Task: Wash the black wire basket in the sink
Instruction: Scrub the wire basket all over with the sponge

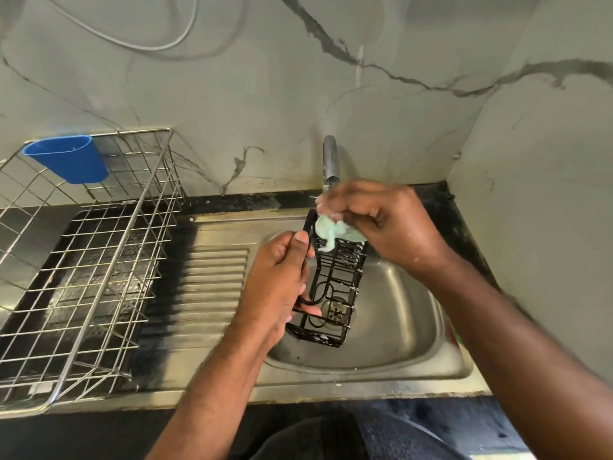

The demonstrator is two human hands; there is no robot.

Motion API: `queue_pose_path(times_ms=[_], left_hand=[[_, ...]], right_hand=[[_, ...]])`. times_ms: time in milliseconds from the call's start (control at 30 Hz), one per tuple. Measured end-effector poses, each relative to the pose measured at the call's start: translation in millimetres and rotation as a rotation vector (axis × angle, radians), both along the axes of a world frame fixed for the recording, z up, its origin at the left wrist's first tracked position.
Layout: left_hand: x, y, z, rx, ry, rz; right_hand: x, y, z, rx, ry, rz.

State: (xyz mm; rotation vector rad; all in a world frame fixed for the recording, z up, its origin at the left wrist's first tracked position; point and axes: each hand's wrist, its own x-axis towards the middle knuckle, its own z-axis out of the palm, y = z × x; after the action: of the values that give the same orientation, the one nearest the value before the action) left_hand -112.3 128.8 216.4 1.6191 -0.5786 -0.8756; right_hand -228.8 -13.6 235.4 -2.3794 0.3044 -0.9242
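The black wire basket [335, 277] is held tilted over the steel sink [398, 327], its far end raised toward the tap. My left hand [278, 280] grips its left side rail, thumb on top. My right hand [381, 220] pinches a soapy pale green scrub cloth [331, 232] against the basket's upper end. Foam clings to the cloth and spots the basket's lower end. The drain [338, 310] shows through the wires.
A steel tap [331, 159] stands behind the sink by the marble wall. Left of the ribbed drainboard [212, 283] sits a large steel wire dish rack [86, 260] with a blue plastic cup [68, 157] hooked on its back edge.
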Motion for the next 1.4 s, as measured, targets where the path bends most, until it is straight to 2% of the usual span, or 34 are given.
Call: queue_pose_path(times_ms=[67, 133, 233, 333, 400, 500, 600, 700, 767, 833, 933, 1200, 1267, 1400], left_hand=[[-4, -3, 1, -0.009, -0.004, -0.01], [-6, -5, 1, -0.028, 0.013, -0.002], [-1, -5, 0, -0.033, 0.076, 0.038], [7, -9, -5, -0.03, 0.151, 0.098], [10, -15, -6, -0.062, 0.229, 0.149], [14, -23, -5, -0.091, 0.284, 0.252], [16, -29, -3, -0.048, 0.282, 0.305], [22, -28, -3, -0.071, 0.331, 0.352], [23, -28, -4, -0.086, 0.342, 0.372], [25, -29, -3, -0.087, 0.375, 0.424], [26, -33, 0, -0.096, 0.472, 0.474], [23, -25, 8, -0.202, 0.674, 0.547], [26, -22, 9, -0.228, 0.718, 0.567], [21, -21, 7, -0.26, 0.81, 0.574]], right_hand=[[6, -2, -4, -0.132, 0.12, 0.013], [7, -14, -6, -0.157, 0.177, -0.106], [-5, -14, -1, -0.024, -0.009, -0.177], [-15, 19, 6, 0.037, -0.1, -0.064], [-20, 44, -3, -0.057, -0.054, 0.071], [-23, 56, -26, -0.29, 0.151, 0.213], [-27, 46, -36, -0.374, 0.228, 0.131], [-29, 27, -37, -0.332, 0.176, -0.075], [-29, 26, -30, -0.247, 0.064, -0.165], [-22, 40, -25, -0.233, -0.018, -0.123], [-7, 70, -33, -0.345, 0.052, 0.019], [-31, 49, -72, -0.308, 0.134, -0.056], [-36, 43, -77, -0.17, 0.057, -0.105], [-25, 49, -54, 0.039, -0.24, -0.263]])
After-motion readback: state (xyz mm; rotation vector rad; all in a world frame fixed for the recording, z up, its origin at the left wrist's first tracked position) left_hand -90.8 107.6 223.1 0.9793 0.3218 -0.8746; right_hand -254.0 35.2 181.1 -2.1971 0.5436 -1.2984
